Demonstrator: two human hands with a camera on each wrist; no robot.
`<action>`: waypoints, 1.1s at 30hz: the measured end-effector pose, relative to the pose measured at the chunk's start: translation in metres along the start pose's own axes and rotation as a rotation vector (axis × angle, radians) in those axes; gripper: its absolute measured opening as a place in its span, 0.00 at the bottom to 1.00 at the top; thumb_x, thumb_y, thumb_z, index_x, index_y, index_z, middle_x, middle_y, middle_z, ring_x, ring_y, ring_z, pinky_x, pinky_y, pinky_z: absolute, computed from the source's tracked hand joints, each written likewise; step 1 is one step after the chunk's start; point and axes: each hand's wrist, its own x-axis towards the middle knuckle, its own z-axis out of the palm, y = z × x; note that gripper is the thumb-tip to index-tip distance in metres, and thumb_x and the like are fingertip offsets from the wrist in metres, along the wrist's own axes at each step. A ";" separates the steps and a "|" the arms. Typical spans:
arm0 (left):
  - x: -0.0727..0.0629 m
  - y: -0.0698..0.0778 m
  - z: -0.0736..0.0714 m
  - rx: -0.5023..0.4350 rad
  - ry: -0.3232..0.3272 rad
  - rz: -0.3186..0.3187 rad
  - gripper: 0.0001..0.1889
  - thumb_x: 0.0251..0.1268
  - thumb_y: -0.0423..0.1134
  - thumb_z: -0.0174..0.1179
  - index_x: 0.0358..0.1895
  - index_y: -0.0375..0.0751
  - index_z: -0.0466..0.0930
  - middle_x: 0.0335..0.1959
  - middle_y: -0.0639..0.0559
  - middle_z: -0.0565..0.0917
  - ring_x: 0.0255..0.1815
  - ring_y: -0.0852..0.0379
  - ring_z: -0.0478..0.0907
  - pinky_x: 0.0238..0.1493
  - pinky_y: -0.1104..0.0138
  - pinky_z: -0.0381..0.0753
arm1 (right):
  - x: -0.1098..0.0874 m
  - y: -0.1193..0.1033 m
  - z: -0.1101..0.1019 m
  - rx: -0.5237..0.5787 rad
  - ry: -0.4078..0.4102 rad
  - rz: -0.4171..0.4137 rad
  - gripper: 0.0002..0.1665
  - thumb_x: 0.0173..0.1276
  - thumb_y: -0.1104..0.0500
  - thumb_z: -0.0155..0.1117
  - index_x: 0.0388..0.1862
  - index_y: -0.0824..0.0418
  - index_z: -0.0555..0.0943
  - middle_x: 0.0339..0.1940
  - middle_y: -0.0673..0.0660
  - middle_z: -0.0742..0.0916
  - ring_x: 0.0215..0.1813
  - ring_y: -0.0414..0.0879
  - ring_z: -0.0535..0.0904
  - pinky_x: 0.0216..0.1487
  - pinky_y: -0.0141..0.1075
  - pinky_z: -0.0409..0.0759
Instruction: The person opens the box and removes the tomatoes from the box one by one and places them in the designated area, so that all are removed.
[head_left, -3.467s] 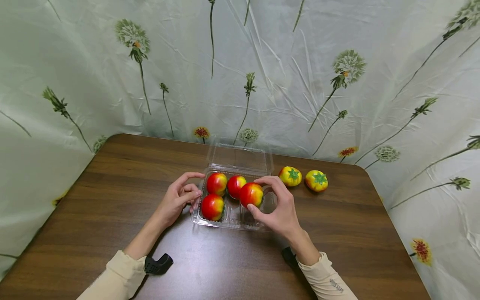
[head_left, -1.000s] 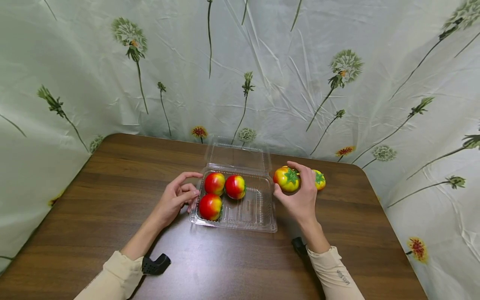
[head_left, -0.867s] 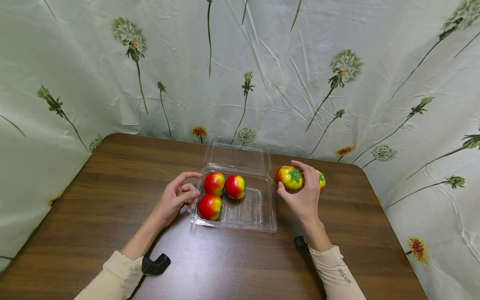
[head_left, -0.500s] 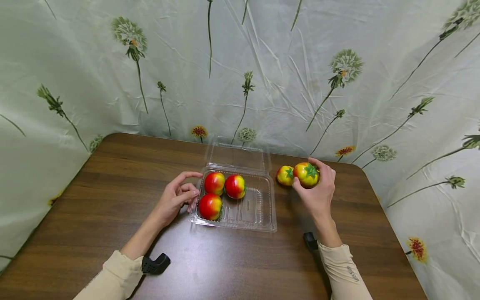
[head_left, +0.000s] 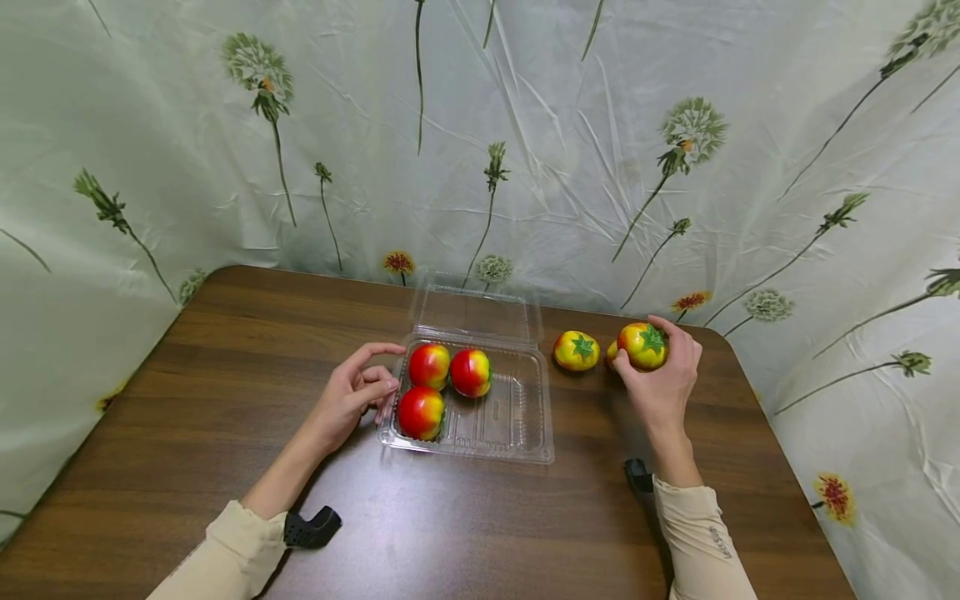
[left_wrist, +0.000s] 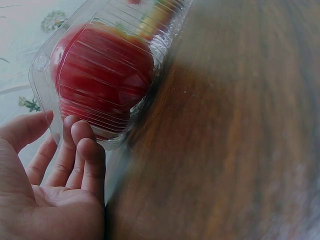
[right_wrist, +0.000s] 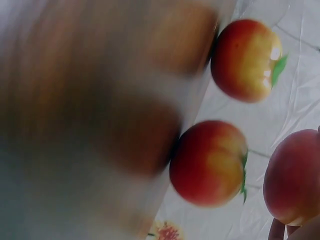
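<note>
My right hand (head_left: 663, 375) pinches a red-and-yellow toy persimmon (head_left: 642, 346) between thumb and fingers at the table's right side. Its green leafy top faces me. Partly hidden behind that fruit is another toy persimmon (head_left: 612, 353), with one more persimmon (head_left: 576, 351) to its left. Both also show in the right wrist view, beside the held persimmon (right_wrist: 295, 177). A clear plastic clamshell container (head_left: 517, 457) lies with its lid (head_left: 480, 312) raised at the back; three persimmons sit in its left part. Relaxed fingers of my left hand (head_left: 352, 398) touch the container's left side.
The brown wooden table (head_left: 450, 533) ends at the back against a pale curtain (head_left: 360, 100) printed with dandelions. Black wrist mounts (head_left: 312, 528) sit at both forearms.
My right hand has carried the persimmon from above the container rightward, past the first loose persimmon to the second. The left hand stays at the container's left side.
</note>
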 end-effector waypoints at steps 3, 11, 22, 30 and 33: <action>0.000 0.000 -0.001 0.006 0.000 -0.003 0.23 0.77 0.24 0.55 0.71 0.30 0.66 0.27 0.50 0.82 0.19 0.50 0.73 0.21 0.68 0.81 | 0.003 0.006 -0.005 -0.013 0.022 0.018 0.35 0.55 0.61 0.77 0.63 0.63 0.80 0.57 0.66 0.84 0.57 0.62 0.69 0.54 0.47 0.64; 0.001 0.000 0.000 0.016 0.002 -0.007 0.23 0.77 0.25 0.56 0.71 0.32 0.67 0.28 0.50 0.82 0.19 0.50 0.73 0.21 0.67 0.81 | 0.008 0.020 -0.017 -0.047 0.078 0.090 0.33 0.56 0.63 0.78 0.63 0.63 0.82 0.57 0.68 0.83 0.58 0.62 0.69 0.55 0.49 0.63; 0.001 0.000 0.000 0.006 0.008 -0.011 0.23 0.77 0.25 0.55 0.71 0.30 0.66 0.28 0.50 0.82 0.19 0.52 0.73 0.20 0.68 0.81 | 0.012 0.041 -0.027 -0.088 0.103 0.124 0.32 0.56 0.64 0.76 0.62 0.66 0.81 0.55 0.71 0.83 0.56 0.66 0.69 0.57 0.52 0.61; 0.001 0.000 0.000 0.007 0.010 -0.011 0.22 0.76 0.25 0.56 0.70 0.31 0.67 0.28 0.51 0.83 0.19 0.52 0.73 0.20 0.68 0.81 | 0.013 0.050 -0.035 -0.124 0.051 0.192 0.32 0.56 0.64 0.76 0.61 0.67 0.81 0.56 0.72 0.83 0.58 0.67 0.69 0.58 0.53 0.61; 0.001 0.000 -0.001 0.004 0.009 -0.009 0.22 0.76 0.25 0.56 0.70 0.31 0.67 0.28 0.51 0.83 0.19 0.51 0.73 0.20 0.68 0.81 | 0.013 0.051 -0.037 -0.145 0.015 0.224 0.32 0.57 0.63 0.76 0.62 0.67 0.80 0.58 0.72 0.83 0.58 0.69 0.69 0.59 0.54 0.62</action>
